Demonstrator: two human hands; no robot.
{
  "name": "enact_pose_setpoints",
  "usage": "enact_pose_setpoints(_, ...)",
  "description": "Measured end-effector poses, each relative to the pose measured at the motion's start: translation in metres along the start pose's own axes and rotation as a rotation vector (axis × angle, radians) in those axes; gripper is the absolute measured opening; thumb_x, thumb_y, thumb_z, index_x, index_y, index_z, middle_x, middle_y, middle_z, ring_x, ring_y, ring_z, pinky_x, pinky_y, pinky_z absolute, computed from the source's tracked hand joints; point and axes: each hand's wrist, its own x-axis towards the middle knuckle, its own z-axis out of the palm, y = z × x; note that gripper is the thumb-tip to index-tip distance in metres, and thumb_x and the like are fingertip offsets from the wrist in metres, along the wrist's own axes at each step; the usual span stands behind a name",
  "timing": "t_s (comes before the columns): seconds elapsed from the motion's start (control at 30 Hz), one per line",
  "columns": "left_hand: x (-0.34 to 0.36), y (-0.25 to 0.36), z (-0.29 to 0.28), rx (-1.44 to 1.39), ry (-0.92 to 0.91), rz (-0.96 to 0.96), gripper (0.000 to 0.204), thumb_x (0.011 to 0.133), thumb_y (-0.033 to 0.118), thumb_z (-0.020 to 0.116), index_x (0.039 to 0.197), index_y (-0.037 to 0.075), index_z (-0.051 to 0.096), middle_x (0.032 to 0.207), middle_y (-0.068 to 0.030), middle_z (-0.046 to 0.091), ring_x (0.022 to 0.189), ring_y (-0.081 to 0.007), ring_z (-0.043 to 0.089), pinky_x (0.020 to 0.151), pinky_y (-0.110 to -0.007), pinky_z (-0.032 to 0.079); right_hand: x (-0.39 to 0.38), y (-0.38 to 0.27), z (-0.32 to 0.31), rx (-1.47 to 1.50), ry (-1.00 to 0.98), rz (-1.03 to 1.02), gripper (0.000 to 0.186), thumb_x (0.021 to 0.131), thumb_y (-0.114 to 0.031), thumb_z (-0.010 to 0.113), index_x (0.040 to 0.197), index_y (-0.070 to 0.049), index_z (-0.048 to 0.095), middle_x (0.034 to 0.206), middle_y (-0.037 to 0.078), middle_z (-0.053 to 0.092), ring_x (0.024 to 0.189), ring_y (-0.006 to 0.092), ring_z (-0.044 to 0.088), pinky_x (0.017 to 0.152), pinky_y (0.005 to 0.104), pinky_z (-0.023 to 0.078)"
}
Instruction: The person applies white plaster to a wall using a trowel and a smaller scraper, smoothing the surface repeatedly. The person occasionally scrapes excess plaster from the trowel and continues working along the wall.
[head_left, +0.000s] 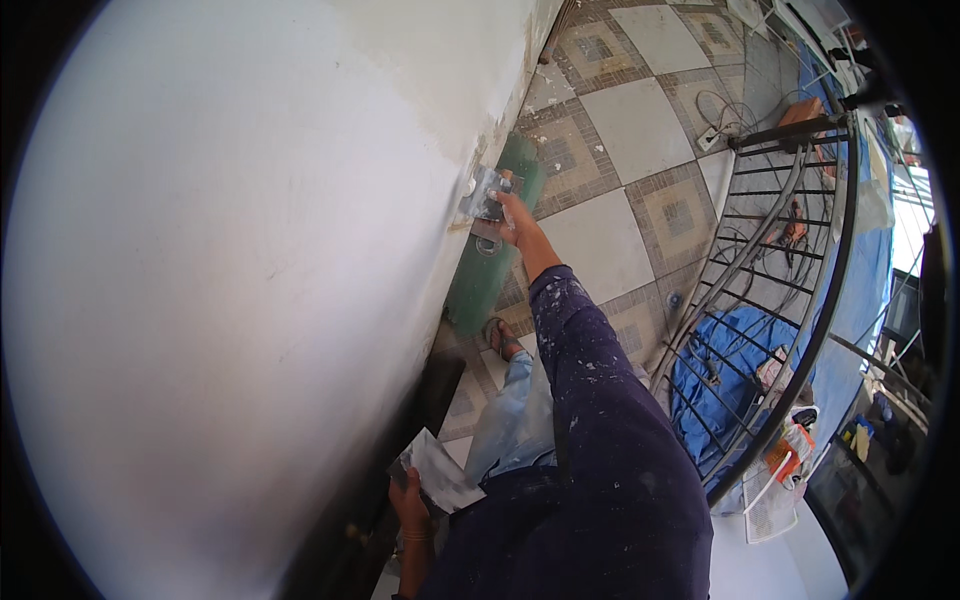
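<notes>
1. Right hand (512,222) — mine, bare, arm stretched out, fingers clamped on a flat putty scraper.
2. Putty scraper (484,196), grey, broad-bladed, smeared with pale material; located at the far edge of the white wall. Whether the blade touches the wall, I cannot tell.
3. Left hand (408,505) — mine, held low beside my body, gripping a flat metal plate at its near side.
4. Metal plate (442,474), grey-white and smudged, tilted, between my left hand and the front of my shirt.
5. White wall (250,250), large, filling my left; a discoloured patch and a rough, chipped border run along its far edge.
6. Green cylindrical object (482,285), lying on the floor along the foot of the wall, below my right hand.
7. Navy sleeve (590,350), on my right arm, flecked with white spots.
8. Sandalled foot (506,340) and light-blue jeans (510,420), my own, beneath the outstretched arm.
9. Tiled floor (645,120), plain pale squares alternating with patterned brown ones.
10. Black metal railing (850,215), to my right, with grey cables (735,268) running along it.
11. Blue tarpaulin (715,350), crumpled, seen through the bars.
12. White plastic basket (772,512), beside the railing's near end.
</notes>
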Motion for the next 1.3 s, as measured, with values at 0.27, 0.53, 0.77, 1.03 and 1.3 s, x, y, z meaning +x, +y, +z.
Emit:
enact_pose_setpoints(0.27,0.018,-0.044,-0.022,-0.071,0.003,-0.122,0.033,0.091,0.012,0.062,0.119,-0.003,0.054,0.109,-0.006,0.061,0.095,-0.0139,0.056,0.088,-0.028,0.043,0.059,0.0,0.013,-0.065,0.168,-0.036,0.029,0.093,-0.017,0.051,0.12,-0.006,0.049,0.111,0.008,0.06,0.096,0.0246,0.062,0.084,0.0456,0.052)
enact_pose_setpoints(0.53,0.027,-0.053,-0.004,-0.106,-0.124,0.019,0.029,0.093,0.014,0.06,0.116,-0.002,0.056,0.108,-0.0059,0.062,0.094,-0.0129,0.056,0.085,-0.027,0.044,0.025,-0.023,0.062,-0.165,0.156,-0.143,0.021,0.094,-0.02,0.049,0.109,-0.007,0.058,0.094,0.003,0.065,0.086,0.0183,0.063,0.079,0.0336,0.048)
enact_pose_setpoints(0.77,0.055,-0.047,0.025,-0.203,-0.293,0.097,0.022,0.093,0.015,0.061,0.108,-0.002,0.061,0.1,-0.0033,0.064,0.089,-0.0113,0.056,0.081,-0.027,0.044,-0.083,-0.077,0.154,-0.232,-0.025,-0.335,0.042,0.094,-0.025,0.048,0.125,0.003,0.048,0.118,0.012,0.058,0.109,0.0209,0.054,0.097,0.0338,0.038)
enact_pose_setpoints(1.03,0.069,-0.043,0.056,-0.185,-0.376,0.264,0.021,0.091,0.017,0.064,0.102,0.0,0.062,0.093,-0.0016,0.064,0.085,-0.0105,0.054,0.079,-0.028,0.044,-0.197,-0.15,0.278,-0.366,-0.032,-0.615,0.037,0.094,-0.026,0.047,0.118,0.002,0.051,0.11,0.009,0.059,0.104,0.0174,0.053,0.094,0.0337,0.039)
enact_pose_setpoints(1.3,0.073,-0.037,0.065,-0.119,-0.41,0.296,0.024,0.09,0.022,0.064,0.101,0.0,0.063,0.091,-0.0021,0.064,0.082,-0.0114,0.055,0.077,-0.029,0.045,-0.34,-0.212,0.387,-0.528,-0.092,-0.773,0.046,0.094,-0.031,0.045,0.127,0.001,0.045,0.123,0.014,0.049,0.113,0.023,0.041,0.102,0.0399,0.028)
